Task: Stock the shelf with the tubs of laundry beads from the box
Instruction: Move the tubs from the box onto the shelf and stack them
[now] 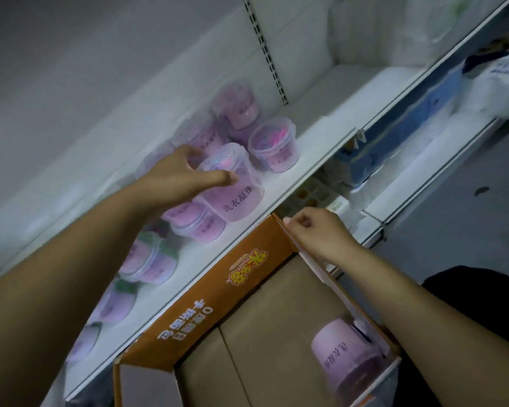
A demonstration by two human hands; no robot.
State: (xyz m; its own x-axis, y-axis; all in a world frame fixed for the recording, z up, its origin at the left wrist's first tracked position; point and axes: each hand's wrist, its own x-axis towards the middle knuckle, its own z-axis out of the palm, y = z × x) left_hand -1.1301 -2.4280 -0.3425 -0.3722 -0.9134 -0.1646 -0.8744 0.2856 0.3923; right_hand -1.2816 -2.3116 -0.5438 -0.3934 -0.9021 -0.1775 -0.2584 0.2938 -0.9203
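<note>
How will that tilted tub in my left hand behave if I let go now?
The tub leans on stacked tubs, so it would probably tip or slide. Its smooth plastic looks slippery. The left hand spans it alone, so it is likely light.

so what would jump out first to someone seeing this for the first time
Probably the left hand gripping a pink tub of laundry beads, tilted, stacked on other tubs at the front of the white shelf. Next, the orange cardboard box pushed against the shelf edge, the right hand pinching its upper flap. One more pink tub lies in the box's lower right corner.
</note>
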